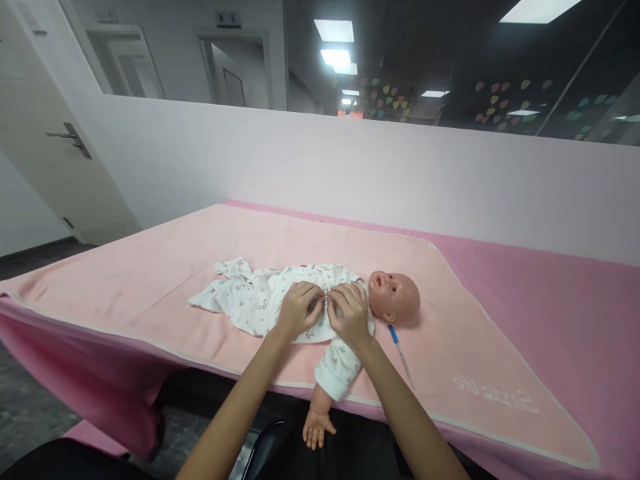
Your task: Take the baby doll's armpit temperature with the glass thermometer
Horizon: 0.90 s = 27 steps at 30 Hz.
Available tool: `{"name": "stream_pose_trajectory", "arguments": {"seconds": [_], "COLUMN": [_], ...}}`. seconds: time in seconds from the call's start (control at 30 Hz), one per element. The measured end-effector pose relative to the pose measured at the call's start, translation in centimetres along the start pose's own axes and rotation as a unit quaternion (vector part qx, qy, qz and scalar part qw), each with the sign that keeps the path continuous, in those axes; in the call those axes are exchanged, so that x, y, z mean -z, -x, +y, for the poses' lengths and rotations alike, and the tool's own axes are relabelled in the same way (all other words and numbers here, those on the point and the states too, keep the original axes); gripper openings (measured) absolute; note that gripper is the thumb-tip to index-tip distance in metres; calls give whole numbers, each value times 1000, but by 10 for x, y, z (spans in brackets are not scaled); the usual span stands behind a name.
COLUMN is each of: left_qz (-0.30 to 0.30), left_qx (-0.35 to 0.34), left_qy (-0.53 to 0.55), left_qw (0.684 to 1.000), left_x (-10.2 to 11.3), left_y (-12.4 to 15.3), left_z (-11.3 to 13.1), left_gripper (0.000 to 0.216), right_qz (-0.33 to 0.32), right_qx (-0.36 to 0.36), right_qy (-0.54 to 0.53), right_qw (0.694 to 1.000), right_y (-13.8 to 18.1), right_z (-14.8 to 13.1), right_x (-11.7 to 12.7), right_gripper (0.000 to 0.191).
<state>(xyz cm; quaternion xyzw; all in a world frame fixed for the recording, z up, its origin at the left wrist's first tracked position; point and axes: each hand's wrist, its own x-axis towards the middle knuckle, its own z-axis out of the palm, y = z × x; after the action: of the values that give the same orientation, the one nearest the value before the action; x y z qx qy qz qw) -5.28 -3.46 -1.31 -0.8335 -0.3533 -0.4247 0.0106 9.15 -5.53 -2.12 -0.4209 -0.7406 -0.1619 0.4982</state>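
A baby doll [395,297] lies on its back with its head to the right, dressed in a white patterned baby romper [250,303]. Over the doll's chest, my left hand [303,307] is closed in a pinch on the romper's front. My right hand [350,310] pinches the fabric just beside it, the fingertips of both hands nearly meeting. A small white bit shows between them, too small to make out. One doll arm [319,417] hangs over the table's near edge. The romper's legs lie flat toward the left.
A blue-capped thermometer [403,357] lies near the doll's head, right of my right forearm. Beneath everything is a peach blanket [165,267] over a pink cover [575,293]. A white wall with a window stands behind; a door [60,127] is at left.
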Motion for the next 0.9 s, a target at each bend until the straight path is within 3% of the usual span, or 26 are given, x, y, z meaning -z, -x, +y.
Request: {"name": "stream_pose_trajectory", "arguments": {"seconds": [0.3,0.67,0.9], "left_qz": [25,20,19], "left_qx": [22,50,22], "left_qy": [-12,9,-2], "left_qw": [999,999,1000], "left_x": [-8,-6,-7], "left_y": [8,7,8], "left_z": [-4,-2,-2], "left_gripper": [12,15,15], "right_qz": [-62,-55,-52], "right_qx": [1,-10,-20], "right_qy": [-8,-2,-4], "right_qw": [998,998,998], "right_y": [0,2,2], "right_z": [1,1,0], "right_x": [0,-2,-2], "right_gripper": [15,11,9]}}
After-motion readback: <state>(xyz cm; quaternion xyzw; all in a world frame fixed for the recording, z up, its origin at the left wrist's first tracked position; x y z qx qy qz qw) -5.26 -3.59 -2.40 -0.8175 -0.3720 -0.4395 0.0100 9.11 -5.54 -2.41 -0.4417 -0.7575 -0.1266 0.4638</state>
